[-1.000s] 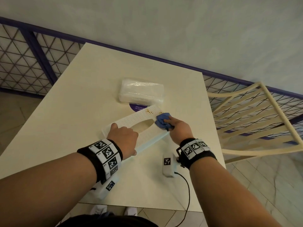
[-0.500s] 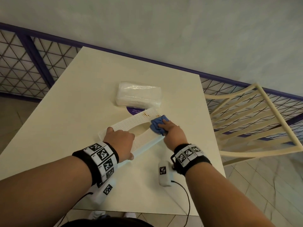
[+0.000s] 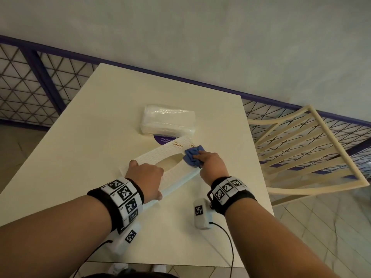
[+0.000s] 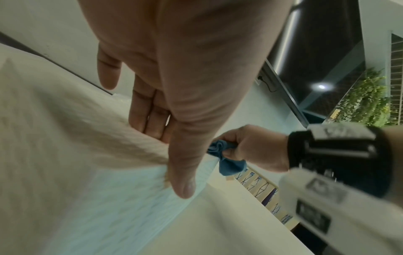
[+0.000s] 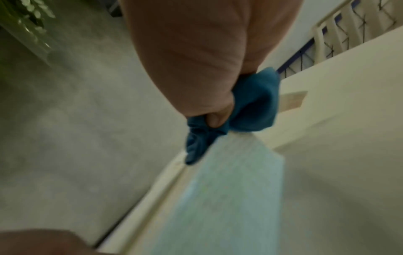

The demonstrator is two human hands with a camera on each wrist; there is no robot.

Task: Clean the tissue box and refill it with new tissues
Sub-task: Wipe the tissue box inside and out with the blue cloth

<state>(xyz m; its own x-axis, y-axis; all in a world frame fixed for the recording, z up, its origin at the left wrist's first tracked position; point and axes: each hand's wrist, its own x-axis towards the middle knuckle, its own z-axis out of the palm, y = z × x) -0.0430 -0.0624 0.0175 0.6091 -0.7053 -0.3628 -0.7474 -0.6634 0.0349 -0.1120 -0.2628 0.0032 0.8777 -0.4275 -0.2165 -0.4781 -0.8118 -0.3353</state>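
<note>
A white perforated tissue box (image 3: 158, 153) with an oval opening lies at an angle on the cream table (image 3: 96, 141). My left hand (image 3: 145, 175) grips its near left end, fingers over the top and thumb on the near side, as the left wrist view also shows of this hand (image 4: 165, 120) and the box (image 4: 76, 138). My right hand (image 3: 210, 163) pinches a bunched blue cloth (image 3: 192, 157) and presses it on the box top beside the right end of the opening. In the right wrist view the cloth (image 5: 250, 107) hangs over the box's edge (image 5: 218, 198). A wrapped pack of white tissues (image 3: 167, 121) lies just behind the box.
A purple round sticker (image 3: 163, 139) shows on the table between pack and box. A cream slatted chair (image 3: 301, 153) stands at the table's right side. A purple-framed mesh railing (image 3: 30, 87) and a grey wall run behind the table.
My right hand has slid the blue cloth from the box's far right corner back toward the oval opening. My left hand has kept its hold on the box.
</note>
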